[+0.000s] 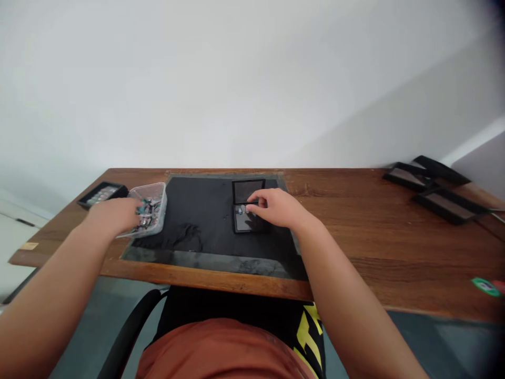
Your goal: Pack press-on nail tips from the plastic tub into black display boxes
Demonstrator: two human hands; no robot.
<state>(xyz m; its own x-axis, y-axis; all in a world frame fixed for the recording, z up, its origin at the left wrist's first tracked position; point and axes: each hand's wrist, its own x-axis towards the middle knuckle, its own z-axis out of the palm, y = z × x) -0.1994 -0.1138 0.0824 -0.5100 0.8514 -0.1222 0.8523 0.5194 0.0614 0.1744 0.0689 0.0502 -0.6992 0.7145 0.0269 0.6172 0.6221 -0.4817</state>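
Note:
My left hand (114, 215) reaches over the rim of a clear plastic tub (161, 221) at the left. The tub holds a jumble of small shiny pieces (149, 217), some teal, some silvery. The fingertips are down among them and mostly hidden. At the middle of the desk, my right hand (276, 207) is over a small black case (244, 225) whose lid (248, 190) stands up. Its thumb and forefinger are curled close together at the case's upper part. Small pale pieces (240, 210) lie there on the grey lining; whatever the fingertips hold is too small to name.
A black mat (197, 197) lies on the wooden desk (347, 237). Behind the tub is a black tray of round pale pieces (103, 195). Several black cases (447, 204) are at the far right, with a green sticker-like item (485, 287) near the right edge.

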